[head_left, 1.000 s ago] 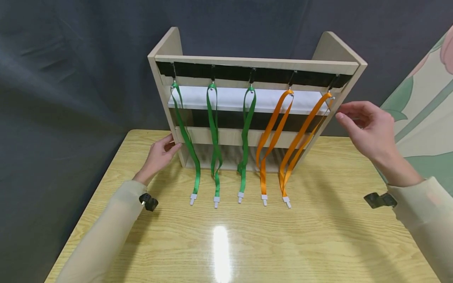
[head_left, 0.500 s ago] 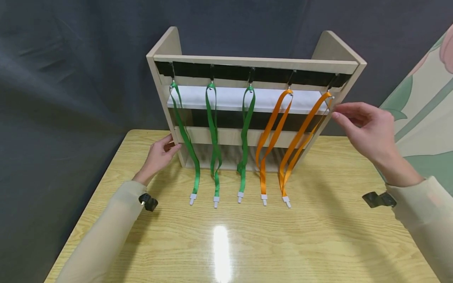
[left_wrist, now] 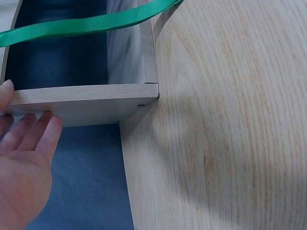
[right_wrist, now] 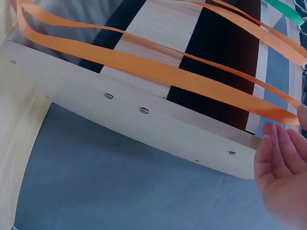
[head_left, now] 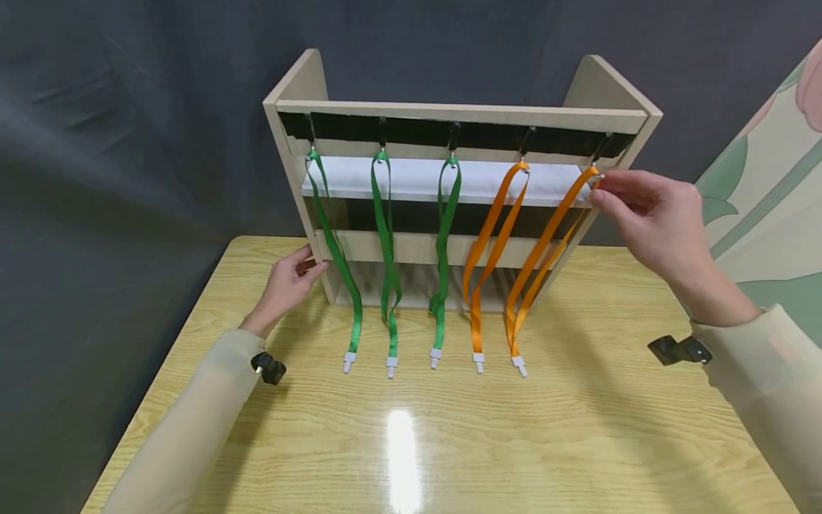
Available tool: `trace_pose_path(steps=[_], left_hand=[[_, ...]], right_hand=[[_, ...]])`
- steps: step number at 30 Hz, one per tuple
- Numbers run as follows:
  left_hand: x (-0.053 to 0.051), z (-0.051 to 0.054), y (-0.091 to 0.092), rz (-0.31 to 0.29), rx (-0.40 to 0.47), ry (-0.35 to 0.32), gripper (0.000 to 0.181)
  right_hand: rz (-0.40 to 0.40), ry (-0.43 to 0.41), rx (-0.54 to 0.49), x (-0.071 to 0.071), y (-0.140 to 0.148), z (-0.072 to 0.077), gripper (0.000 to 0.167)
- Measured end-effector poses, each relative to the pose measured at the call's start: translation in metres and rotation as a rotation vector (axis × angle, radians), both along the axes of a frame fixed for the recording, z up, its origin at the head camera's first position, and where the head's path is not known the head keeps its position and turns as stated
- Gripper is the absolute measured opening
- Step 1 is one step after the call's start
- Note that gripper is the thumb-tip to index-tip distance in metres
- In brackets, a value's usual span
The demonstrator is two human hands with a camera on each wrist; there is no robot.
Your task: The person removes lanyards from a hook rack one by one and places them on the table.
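Note:
A wooden rack [head_left: 462,111] stands on the table, with lanyards hanging from its row of hooks. My left hand [head_left: 289,285] holds the rack's left side panel low down, thumb at the front edge and fingers along the outer face. At the right end, my right hand [head_left: 661,221] is at the top of the outermost orange lanyard [head_left: 546,243], just below its hook [head_left: 602,146]. In the right wrist view the thumb lies by the orange strap [right_wrist: 192,79], and a gap shows between thumb and index tips in the head view. A second orange lanyard [head_left: 494,214] hangs beside it.
Three green lanyards, the left [head_left: 340,264], the second [head_left: 385,235] and the middle one [head_left: 447,228], hang left of the orange ones. White clips [head_left: 519,365] dangle at the lower ends over the wood-grain table [head_left: 514,442]. Dark cloth [head_left: 160,143] covers the wall behind.
My right hand has moved left and slightly up, from beside the rack's right panel to the top of the outermost orange lanyard. The left hand stays on the rack.

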State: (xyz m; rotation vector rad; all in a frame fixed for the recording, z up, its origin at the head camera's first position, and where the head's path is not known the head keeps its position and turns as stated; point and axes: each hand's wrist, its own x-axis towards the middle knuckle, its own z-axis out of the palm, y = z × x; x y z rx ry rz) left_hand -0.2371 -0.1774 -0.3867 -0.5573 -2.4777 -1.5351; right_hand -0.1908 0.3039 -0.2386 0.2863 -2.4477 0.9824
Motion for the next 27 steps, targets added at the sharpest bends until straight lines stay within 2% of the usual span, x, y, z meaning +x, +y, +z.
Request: trace_pose_path(steps=[12, 19, 27], left_hand=[[0.000, 0.002, 0.000, 0.005, 0.000, -0.018, 0.043], [-0.022, -0.031, -0.011, 0.032, 0.007, -0.005, 0.043], [-0.022, -0.031, -0.011, 0.051, -0.001, -0.007, 0.043]], right_hand=[[0.019, 0.013, -0.012, -0.003, -0.003, 0.006, 0.030], [0.029, 0.018, -0.032, -0.003, -0.004, 0.009, 0.029], [0.053, 0.010, -0.047, -0.005, -0.002, 0.012, 0.027]])
